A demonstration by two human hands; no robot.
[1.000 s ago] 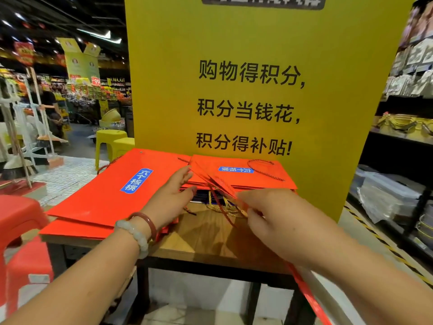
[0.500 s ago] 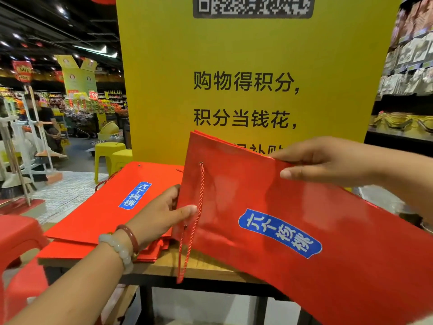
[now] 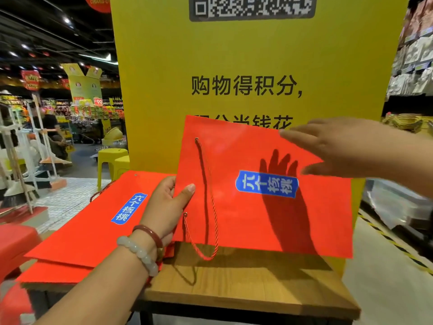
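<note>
Fingers (image 3: 187, 190) of left hand (image 3: 164, 207) pinch edge of red bag (image 3: 328, 219), those of right hand (image 3: 351, 148) spread straight; best to grip both edges before opening.

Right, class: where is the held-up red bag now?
Head view, centre: the red bag is held up over the wooden table, before the yellow sign, its left edge pinched by the left hand beside the flat stack.
</note>
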